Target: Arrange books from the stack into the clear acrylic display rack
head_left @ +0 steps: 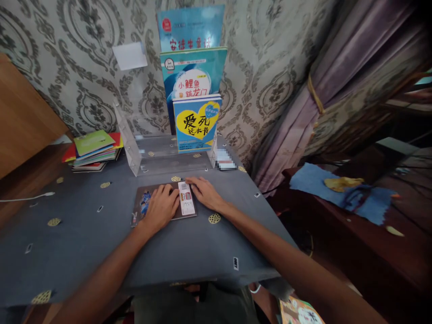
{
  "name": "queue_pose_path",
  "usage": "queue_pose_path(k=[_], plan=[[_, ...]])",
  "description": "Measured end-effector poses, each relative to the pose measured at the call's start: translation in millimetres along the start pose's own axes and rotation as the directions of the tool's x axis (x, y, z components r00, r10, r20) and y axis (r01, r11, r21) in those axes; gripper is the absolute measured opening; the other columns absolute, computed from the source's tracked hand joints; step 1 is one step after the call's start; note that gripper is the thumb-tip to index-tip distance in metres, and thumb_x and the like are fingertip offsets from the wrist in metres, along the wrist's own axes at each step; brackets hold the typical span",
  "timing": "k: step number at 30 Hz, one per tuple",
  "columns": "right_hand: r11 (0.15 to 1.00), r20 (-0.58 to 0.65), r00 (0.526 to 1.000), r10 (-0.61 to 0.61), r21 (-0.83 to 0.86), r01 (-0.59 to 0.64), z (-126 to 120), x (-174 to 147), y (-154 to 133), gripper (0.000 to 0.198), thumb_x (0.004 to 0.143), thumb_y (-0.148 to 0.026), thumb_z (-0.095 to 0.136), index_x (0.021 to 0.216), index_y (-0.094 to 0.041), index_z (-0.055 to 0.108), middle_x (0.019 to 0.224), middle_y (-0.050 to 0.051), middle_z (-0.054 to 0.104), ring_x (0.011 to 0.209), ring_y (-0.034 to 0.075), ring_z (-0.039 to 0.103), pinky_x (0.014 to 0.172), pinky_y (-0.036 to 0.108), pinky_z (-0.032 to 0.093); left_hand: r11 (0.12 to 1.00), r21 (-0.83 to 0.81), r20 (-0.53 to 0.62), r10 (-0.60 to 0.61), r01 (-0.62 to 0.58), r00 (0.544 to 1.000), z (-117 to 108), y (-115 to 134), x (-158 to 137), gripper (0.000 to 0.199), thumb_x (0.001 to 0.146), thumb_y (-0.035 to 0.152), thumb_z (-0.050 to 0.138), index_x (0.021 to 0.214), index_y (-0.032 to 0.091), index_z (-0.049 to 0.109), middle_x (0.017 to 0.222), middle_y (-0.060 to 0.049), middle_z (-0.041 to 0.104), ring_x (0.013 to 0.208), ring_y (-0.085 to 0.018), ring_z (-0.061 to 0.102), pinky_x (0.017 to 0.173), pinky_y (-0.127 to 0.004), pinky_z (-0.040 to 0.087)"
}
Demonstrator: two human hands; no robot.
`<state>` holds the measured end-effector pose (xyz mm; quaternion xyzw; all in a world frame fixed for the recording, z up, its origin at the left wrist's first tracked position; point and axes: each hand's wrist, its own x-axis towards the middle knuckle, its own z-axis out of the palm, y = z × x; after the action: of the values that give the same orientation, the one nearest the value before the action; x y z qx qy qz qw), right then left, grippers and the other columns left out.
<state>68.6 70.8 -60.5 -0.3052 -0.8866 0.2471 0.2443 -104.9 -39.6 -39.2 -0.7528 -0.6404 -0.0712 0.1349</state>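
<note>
A thin, dark-covered book (pixel 172 217) lies flat on the grey-blue tablecloth, with a blue picture at its left and a white barcode label (pixel 186 200) at its right. Across its middle rests my left hand (pixel 160 204), palm down, fingers loosely spread. My right hand (pixel 204 194) is laid along the book's right edge, fingers stretched toward the upper right corner. Just behind stands a clear stepped rack (pixel 162 162). It carries a blue book with a yellow heart (pixel 197 123), a teal book (pixel 194 72) and a blue book at the back (pixel 192 27).
At the left is a stack of coloured booklets (pixel 96 150), with a white cable (pixel 30 198) nearer me. A small pixelated item (pixel 226 159) sits right of the rack. Beyond the table's right edge are a purple curtain (pixel 293 117) and a blue cloth (pixel 337 189) on a dark red surface.
</note>
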Motion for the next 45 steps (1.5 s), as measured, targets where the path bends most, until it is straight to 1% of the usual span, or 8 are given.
queue_pose_path(k=[4,11,18,25,31,36,39,45], plan=[[0.998,-0.038,0.999,0.032,0.058,-0.030,5,6,10,0.043,0.097,-0.008,0.044,0.133,-0.022,0.062,0.122,0.004,0.074,0.114,0.024,0.060,0.102,0.043,0.044,0.999,-0.046,-0.003,-0.010,0.010,1.000,4,-3,0,0.027,0.102,0.028,0.043,0.113,0.020,0.067,0.110,-0.010,0.064,0.100,-0.027,0.057,0.085,-0.041,0.048],[0.998,-0.047,0.998,0.031,0.065,-0.027,4,5,8,0.029,0.099,-0.018,0.056,0.125,-0.023,0.067,0.123,0.004,0.073,0.115,0.021,0.062,0.102,0.039,0.045,0.995,-0.074,-0.083,0.060,-0.066,0.995,12,-8,0,0.033,0.102,0.030,0.038,0.113,0.017,0.067,0.109,-0.014,0.064,0.098,-0.030,0.057,0.080,-0.044,0.048],[0.998,-0.056,0.998,0.002,0.069,0.002,4,9,16,0.027,0.097,-0.015,0.059,0.122,-0.021,0.067,0.116,0.004,0.076,0.113,0.020,0.064,0.100,0.036,0.045,0.994,-0.055,-0.122,0.086,-0.094,0.989,17,-12,3,0.033,0.102,0.031,0.038,0.113,0.018,0.066,0.109,-0.014,0.064,0.097,-0.030,0.058,0.077,-0.043,0.047],[0.994,-0.055,0.998,-0.014,0.108,0.020,3,9,17,0.025,0.098,-0.017,0.057,0.120,-0.021,0.069,0.119,0.005,0.075,0.111,0.020,0.065,0.100,0.038,0.046,0.996,-0.077,-0.065,0.039,-0.044,0.997,9,-6,4,0.030,0.102,0.030,0.042,0.115,0.018,0.066,0.111,-0.012,0.064,0.100,-0.029,0.057,0.081,-0.041,0.045],[0.997,-0.017,0.999,-0.037,0.062,0.038,-2,6,11,0.026,0.099,-0.017,0.055,0.120,-0.017,0.070,0.117,0.008,0.075,0.107,0.022,0.063,0.096,0.038,0.046,0.995,-0.097,-0.014,0.005,-0.006,1.000,8,-6,3,0.029,0.102,0.030,0.042,0.115,0.018,0.066,0.114,-0.013,0.063,0.103,-0.029,0.055,0.083,-0.042,0.045],[1.000,-0.062,0.998,-0.026,0.015,0.027,-4,-17,-5,0.023,0.096,-0.016,0.058,0.112,-0.020,0.074,0.103,0.007,0.076,0.098,0.022,0.064,0.092,0.039,0.046,0.993,-0.120,-0.007,0.002,-0.003,1.000,7,-7,2,0.029,0.102,0.031,0.042,0.115,0.019,0.065,0.113,-0.012,0.063,0.103,-0.029,0.055,0.084,-0.042,0.044],[0.994,-0.074,0.993,-0.088,0.061,0.093,-4,-45,-16,0.021,0.096,-0.019,0.058,0.107,-0.019,0.075,0.096,0.007,0.074,0.093,0.022,0.065,0.088,0.038,0.049,0.991,-0.130,-0.005,-0.002,0.001,1.000,8,-7,2,0.029,0.102,0.032,0.042,0.116,0.019,0.065,0.114,-0.012,0.063,0.103,-0.029,0.055,0.083,-0.042,0.044],[0.983,-0.041,0.987,-0.154,0.093,0.157,-3,-80,-16,0.020,0.095,-0.021,0.063,0.111,-0.021,0.074,0.101,0.008,0.072,0.093,0.021,0.065,0.087,0.038,0.051,0.990,-0.138,-0.003,-0.013,0.013,1.000,10,-8,2,0.030,0.102,0.031,0.043,0.117,0.018,0.065,0.116,-0.013,0.063,0.104,-0.029,0.055,0.084,-0.042,0.045]])
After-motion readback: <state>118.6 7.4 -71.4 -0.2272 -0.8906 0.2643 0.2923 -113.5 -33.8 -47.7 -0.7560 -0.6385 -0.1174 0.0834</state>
